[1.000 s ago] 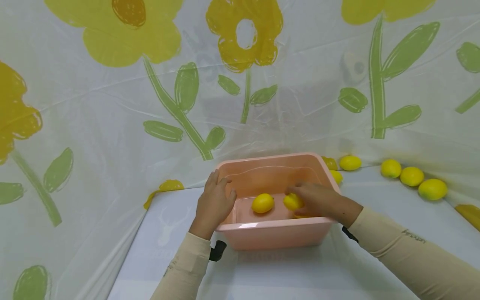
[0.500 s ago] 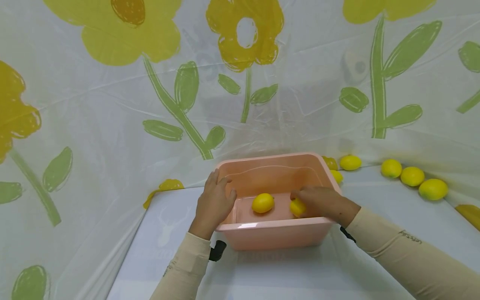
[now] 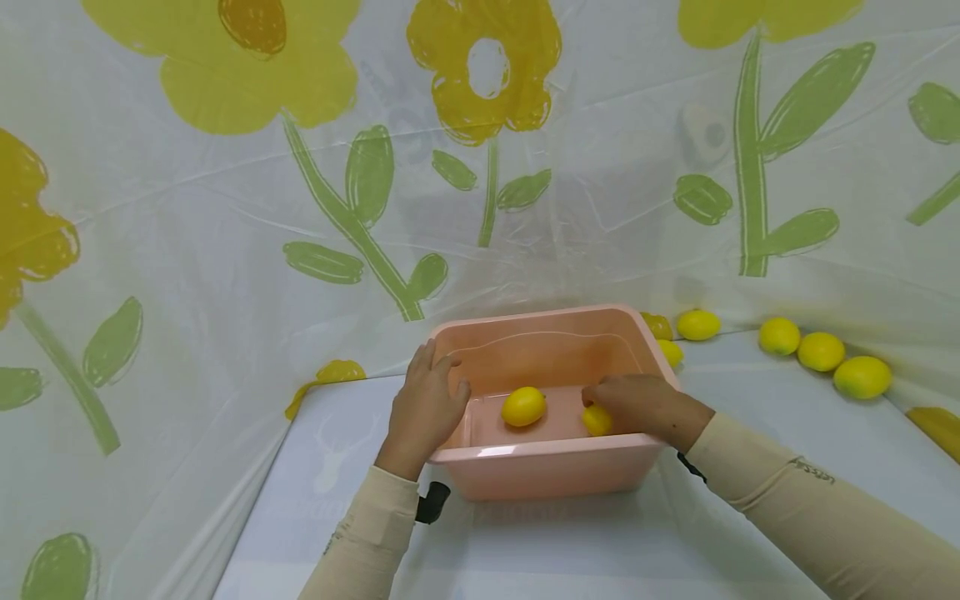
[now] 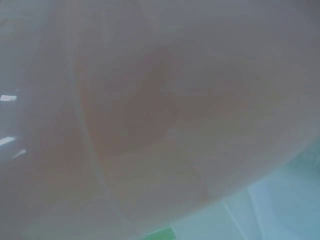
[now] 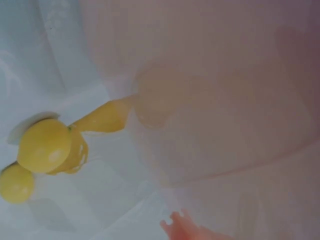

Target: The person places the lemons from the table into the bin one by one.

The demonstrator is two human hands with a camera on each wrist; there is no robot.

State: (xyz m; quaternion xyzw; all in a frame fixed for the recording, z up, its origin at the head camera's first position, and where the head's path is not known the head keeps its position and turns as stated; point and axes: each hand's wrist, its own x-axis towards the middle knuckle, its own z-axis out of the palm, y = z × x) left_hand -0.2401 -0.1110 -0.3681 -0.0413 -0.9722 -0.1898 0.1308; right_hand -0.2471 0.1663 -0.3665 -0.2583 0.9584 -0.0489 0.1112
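Observation:
A pink plastic basin [image 3: 551, 477] stands on the white table, seen in the head view. My left hand [image 3: 426, 410] rests on its left rim, fingers relaxed and thumb toward the inside. My right hand [image 3: 641, 407] reaches over the right end and holds a yellow lemon [image 3: 597, 421] low in the basin; the hand and front rim partly hide it. Another lemon [image 3: 523, 407] lies apart on the basin floor, left of that hand. In the left wrist view the basin wall [image 4: 150, 125] fills most of the picture. Neither wrist view clearly shows the fingers.
Several lemons [image 3: 822, 352] lie along the table's back right, two of them [image 3: 698, 325] [image 3: 670, 353] close to the basin's right side. A flower-printed cloth [image 3: 570, 192] hangs behind. The right wrist view shows lemons [image 5: 45, 145] outside the basin wall [image 5: 225, 125].
My right hand has moved slightly right and lower with the lemon, which is more hidden now. A second yellow patch beneath it no longer shows. The left hand and basin stay in place.

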